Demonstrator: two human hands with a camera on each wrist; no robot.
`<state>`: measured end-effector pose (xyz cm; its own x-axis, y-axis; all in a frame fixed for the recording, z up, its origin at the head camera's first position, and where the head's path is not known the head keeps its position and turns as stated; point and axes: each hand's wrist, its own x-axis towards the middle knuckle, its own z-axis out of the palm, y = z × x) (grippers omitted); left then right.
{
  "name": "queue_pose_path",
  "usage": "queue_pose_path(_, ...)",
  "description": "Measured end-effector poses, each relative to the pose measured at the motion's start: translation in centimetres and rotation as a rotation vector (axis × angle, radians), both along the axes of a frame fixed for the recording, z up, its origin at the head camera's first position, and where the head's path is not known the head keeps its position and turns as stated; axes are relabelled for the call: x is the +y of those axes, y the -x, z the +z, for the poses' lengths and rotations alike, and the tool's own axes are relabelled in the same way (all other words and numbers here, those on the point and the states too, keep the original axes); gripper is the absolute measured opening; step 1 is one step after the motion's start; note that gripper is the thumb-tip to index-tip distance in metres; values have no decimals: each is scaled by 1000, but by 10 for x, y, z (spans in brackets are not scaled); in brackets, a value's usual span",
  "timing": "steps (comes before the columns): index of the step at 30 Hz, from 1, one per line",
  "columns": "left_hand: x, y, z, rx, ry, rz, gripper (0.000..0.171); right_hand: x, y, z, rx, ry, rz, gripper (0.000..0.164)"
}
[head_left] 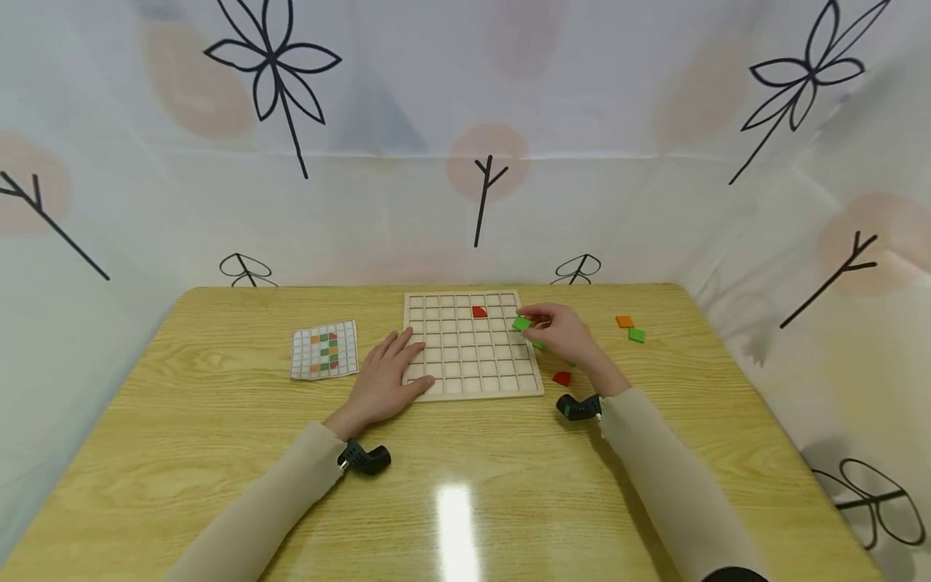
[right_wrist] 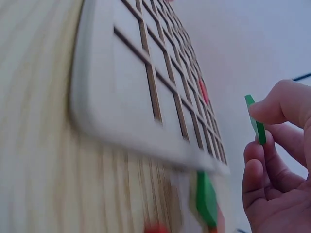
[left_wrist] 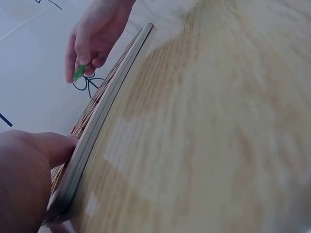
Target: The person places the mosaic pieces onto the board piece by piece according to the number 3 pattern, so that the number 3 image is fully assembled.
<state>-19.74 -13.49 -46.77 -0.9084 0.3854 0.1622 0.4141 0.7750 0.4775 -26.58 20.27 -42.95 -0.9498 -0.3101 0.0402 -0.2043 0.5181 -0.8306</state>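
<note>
A pale wooden grid board point(head_left: 461, 353) lies on the table, with one red tile with a rounded corner point(head_left: 478, 312) in a cell of an upper row. My left hand point(head_left: 384, 380) rests on the board's left edge, fingers spread and fairly straight; its thumb shows on the rim in the left wrist view. Between thumb and fingers, my right hand point(head_left: 567, 335) pinches a flat green tile point(right_wrist: 256, 120), held above the board's right edge. Beside that edge, another green tile point(right_wrist: 206, 199) lies on the table, partly hidden by the right hand in the head view.
Left of the board lies a printed pattern card point(head_left: 324, 350) with coloured squares. Right of it are a red tile point(head_left: 562, 378), an orange tile point(head_left: 625, 322) and a green square tile point(head_left: 637, 335). A patterned cloth point(head_left: 393, 218) hangs behind the wooden table point(head_left: 291, 485).
</note>
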Motion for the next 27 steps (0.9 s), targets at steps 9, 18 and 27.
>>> queue_pose_path(9,-1,-2,-4,-9,-3,3,66,-41,18,-11,-31,60,-24,37)
queue_pose_path(18,0,-1,-3,2,0,0,65,-70,27,-18,11,62,-73,28)
queue_pose_path(27,0,1,-1,1,8,-4,66,-85,34,-27,21,100,-167,26)
